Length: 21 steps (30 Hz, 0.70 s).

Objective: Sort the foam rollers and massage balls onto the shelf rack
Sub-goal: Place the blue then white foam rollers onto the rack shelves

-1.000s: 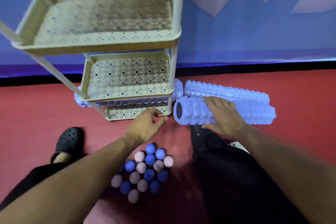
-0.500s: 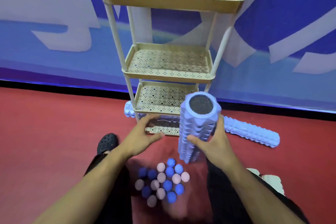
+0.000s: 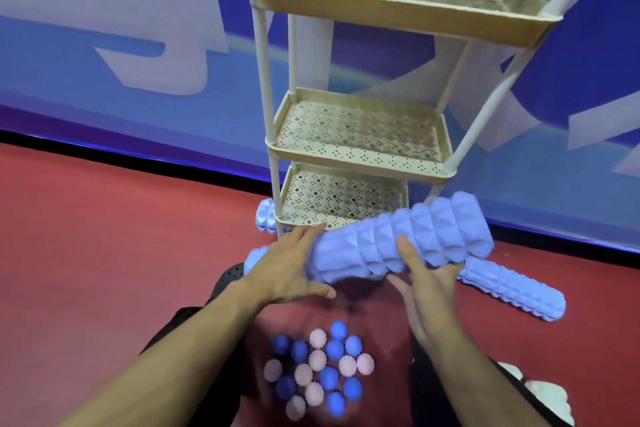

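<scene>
A thick light-blue foam roller (image 3: 405, 241) hangs in the air, lying sideways in front of the lowest tier of the beige shelf rack (image 3: 360, 152). My left hand (image 3: 291, 270) cups its left end. My right hand (image 3: 426, 282) grips it from below near the middle, fingers curled up over its front. A thinner blue roller (image 3: 516, 291) lies on the red floor to the right. Another roller (image 3: 265, 220) pokes out from behind the rack's left leg. Several blue and pink spiky massage balls (image 3: 322, 367) sit in a cluster on the floor between my arms.
The rack has three perforated tiers with nothing on them and stands against a blue and white wall (image 3: 104, 45). A black shoe (image 3: 230, 276) shows beneath my left wrist. Dark trouser legs flank the balls. Red floor (image 3: 104, 236) stretches to the left.
The thick roller went from lying on the floor, to upright in my right hand, to sideways between both hands. My left hand has come onto its left end. The view tilted upward.
</scene>
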{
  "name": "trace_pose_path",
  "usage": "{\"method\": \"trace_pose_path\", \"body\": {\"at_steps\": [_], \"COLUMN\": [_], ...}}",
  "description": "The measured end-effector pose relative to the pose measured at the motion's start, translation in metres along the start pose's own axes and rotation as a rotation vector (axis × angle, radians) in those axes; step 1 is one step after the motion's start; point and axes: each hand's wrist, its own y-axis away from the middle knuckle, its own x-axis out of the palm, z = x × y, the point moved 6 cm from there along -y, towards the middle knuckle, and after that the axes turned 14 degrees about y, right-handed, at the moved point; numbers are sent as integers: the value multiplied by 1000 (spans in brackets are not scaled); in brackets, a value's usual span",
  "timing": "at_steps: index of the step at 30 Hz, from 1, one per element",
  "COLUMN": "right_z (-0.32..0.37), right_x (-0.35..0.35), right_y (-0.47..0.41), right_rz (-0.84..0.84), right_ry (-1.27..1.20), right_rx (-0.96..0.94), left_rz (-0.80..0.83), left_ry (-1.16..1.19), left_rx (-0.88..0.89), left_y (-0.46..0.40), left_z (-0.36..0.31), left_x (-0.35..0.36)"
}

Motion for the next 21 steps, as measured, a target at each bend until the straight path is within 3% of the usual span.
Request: {"method": "trace_pose_path", "body": {"at_steps": [4, 7, 21], "right_z": [-12, -21, -30], "right_x": [-4, -5, -28], "right_y": [2, 6, 14], "right_rz": [-72, -99, -323], "right_ry": [-116, -180, -259], "right_rx": [104, 146, 164], "left_rz": [-96, -170, -308], "left_ry": [-235, -326, -343], "left_rx": [127, 103, -75], "left_y": [-10, -20, -43], "left_z": [4, -2, -19], "left_x": [11, 16, 48]}}
